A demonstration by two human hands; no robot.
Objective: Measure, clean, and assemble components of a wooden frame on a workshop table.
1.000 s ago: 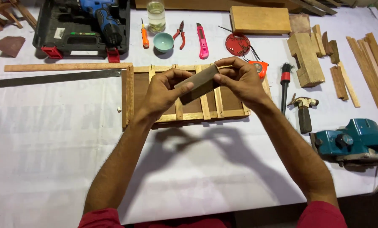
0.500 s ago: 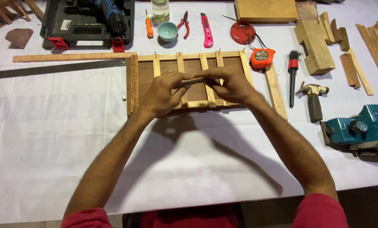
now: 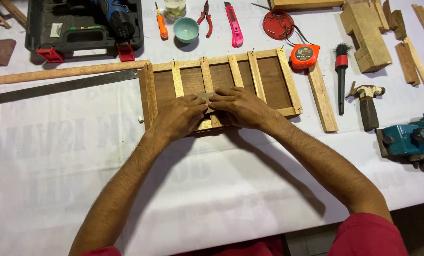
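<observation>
While both hands press down side by side on the slatted wooden frame (image 3: 221,87), I see the left hand (image 3: 181,116) and right hand (image 3: 240,106) pinching a small tan piece (image 3: 206,98) between their fingertips (sandpaper or wood, I cannot tell). That frame lies flat on the white-covered bench (image 3: 55,156), its near edge hidden under the hands. An orange tape measure (image 3: 304,56) sits just beside its far right corner, a hammer (image 3: 366,102) further right, and a steel ruler (image 3: 60,87) runs off to the left.

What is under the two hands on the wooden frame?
A small brown piece shows between the left hand and right hand, on the frame. The rest of it is covered.
</observation>
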